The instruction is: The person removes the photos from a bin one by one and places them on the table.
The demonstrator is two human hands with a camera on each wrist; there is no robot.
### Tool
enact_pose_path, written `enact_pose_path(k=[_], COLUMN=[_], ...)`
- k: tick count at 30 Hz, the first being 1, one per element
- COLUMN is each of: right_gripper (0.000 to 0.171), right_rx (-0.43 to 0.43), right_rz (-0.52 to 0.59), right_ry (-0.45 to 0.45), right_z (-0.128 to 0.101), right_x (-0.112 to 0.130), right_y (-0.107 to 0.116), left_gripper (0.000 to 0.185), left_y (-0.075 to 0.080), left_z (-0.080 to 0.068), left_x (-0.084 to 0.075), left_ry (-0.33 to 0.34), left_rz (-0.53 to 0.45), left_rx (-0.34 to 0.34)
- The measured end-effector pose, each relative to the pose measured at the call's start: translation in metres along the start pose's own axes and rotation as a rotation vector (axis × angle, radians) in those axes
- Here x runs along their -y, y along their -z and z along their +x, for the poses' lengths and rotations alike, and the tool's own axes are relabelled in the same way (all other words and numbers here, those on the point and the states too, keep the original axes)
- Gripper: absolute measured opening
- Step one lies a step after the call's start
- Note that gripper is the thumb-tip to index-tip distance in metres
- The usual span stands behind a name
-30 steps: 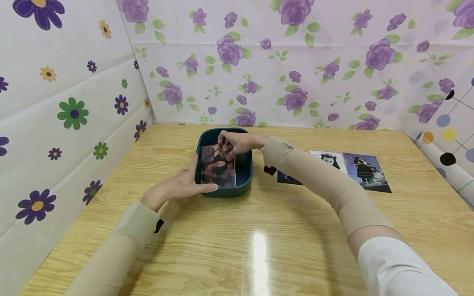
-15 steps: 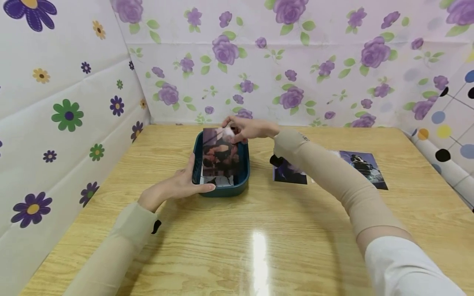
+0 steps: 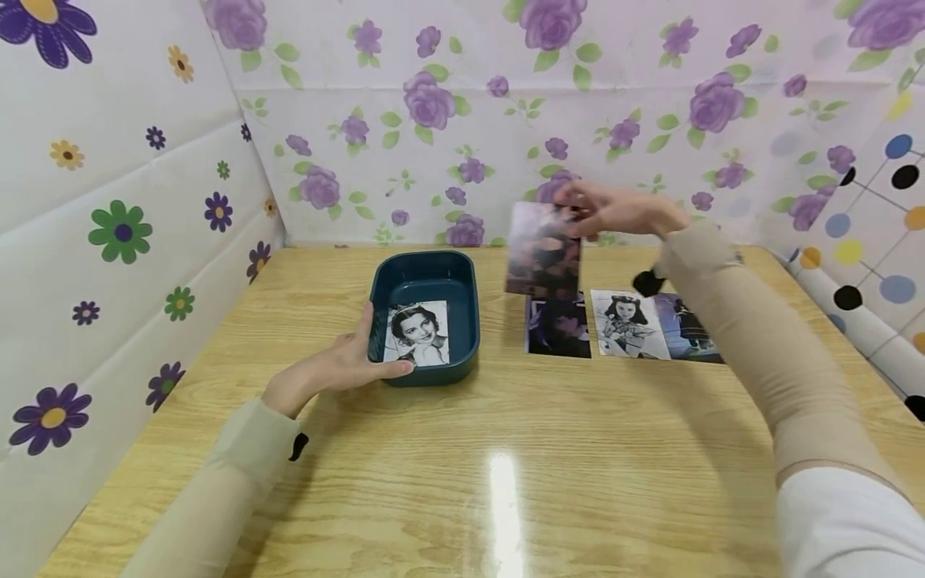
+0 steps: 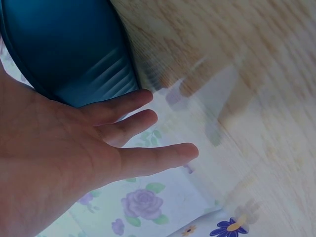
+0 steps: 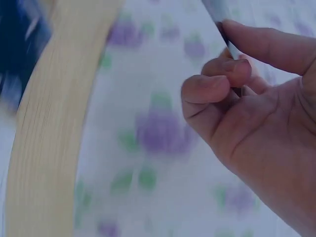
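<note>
A dark blue rectangular bin (image 3: 433,375) stands on the table, with a black-and-white portrait photo (image 3: 417,331) lying inside. My left hand (image 3: 336,365) rests against the bin's front left corner, thumb along the front rim. In the left wrist view, straight, spread fingers (image 4: 158,158) lie beside the bin's wall. Up in the air right of the bin, my right hand (image 3: 614,210) pinches a dark, reddish photo (image 3: 542,261) by its upper right corner. The right wrist view shows only a thin edge of this photo (image 5: 217,19) at the thumb.
Right of the bin a row of photos lies on the table: a dark purple one (image 3: 556,329), a black-and-white one (image 3: 627,325) and a bluish one (image 3: 682,331), partly behind my right forearm. Flowered sheets (image 3: 405,168) hang behind and left of the table.
My right hand has lifted the reddish photo out of the bin and carried it right, above the row of photos. That uncovers the portrait in the bin. My left hand stays at the bin.
</note>
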State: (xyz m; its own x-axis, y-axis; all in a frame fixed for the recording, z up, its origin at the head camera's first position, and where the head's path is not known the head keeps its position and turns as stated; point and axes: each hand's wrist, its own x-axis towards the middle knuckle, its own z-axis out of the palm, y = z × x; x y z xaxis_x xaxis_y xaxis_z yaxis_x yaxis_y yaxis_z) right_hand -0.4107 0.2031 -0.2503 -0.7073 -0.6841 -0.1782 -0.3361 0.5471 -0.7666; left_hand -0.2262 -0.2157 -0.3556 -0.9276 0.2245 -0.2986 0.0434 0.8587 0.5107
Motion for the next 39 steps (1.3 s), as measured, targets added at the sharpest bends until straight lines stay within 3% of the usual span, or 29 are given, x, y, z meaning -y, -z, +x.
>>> enact_pose_path(k=[8,13,18,21,27,30,39], right_gripper=[0.048,0.042,0.041,0.044,0.041,0.044,0.04], right_rx=[-0.076,0.002,0.094,0.092,-0.073,-0.133,-0.194], right_rz=[-0.043,0.026,0.06,0.059,-0.037,-0.118,-0.294], right_ry=[-0.182,-0.223,-0.265,-0.32,-0.447,-0.434,-0.378], right_z=[-0.109,-0.167,-0.207,-0.219,-0.223,-0.217,-0.2], right_x=[-0.077,-0.123,-0.155,-0.167,-0.19,-0.212,-0.216], right_y=[0.044,0.063,0.077,0.078,0.064,0.059,0.037], left_gripper=[0.129,0.129,0.129,0.129,0.129,0.129,0.129], left_y=[-0.002,-0.001,-0.001,-0.002,-0.005,-0.006,-0.004], left_z=[0.002,0.0,-0.002,-0.002,0.001,0.001,0.0], left_x=[-0.002,-0.003,-0.004,-0.005,-0.008,-0.007,-0.008], left_ry=[0.003,0.004,0.012,0.015,-0.004,-0.009,-0.004], left_rz=[0.004,0.015,0.02,0.023,0.016,0.015,0.017], left_rx=[-0.009,-0.012,-0.009,-0.006,-0.007,-0.012,-0.014])
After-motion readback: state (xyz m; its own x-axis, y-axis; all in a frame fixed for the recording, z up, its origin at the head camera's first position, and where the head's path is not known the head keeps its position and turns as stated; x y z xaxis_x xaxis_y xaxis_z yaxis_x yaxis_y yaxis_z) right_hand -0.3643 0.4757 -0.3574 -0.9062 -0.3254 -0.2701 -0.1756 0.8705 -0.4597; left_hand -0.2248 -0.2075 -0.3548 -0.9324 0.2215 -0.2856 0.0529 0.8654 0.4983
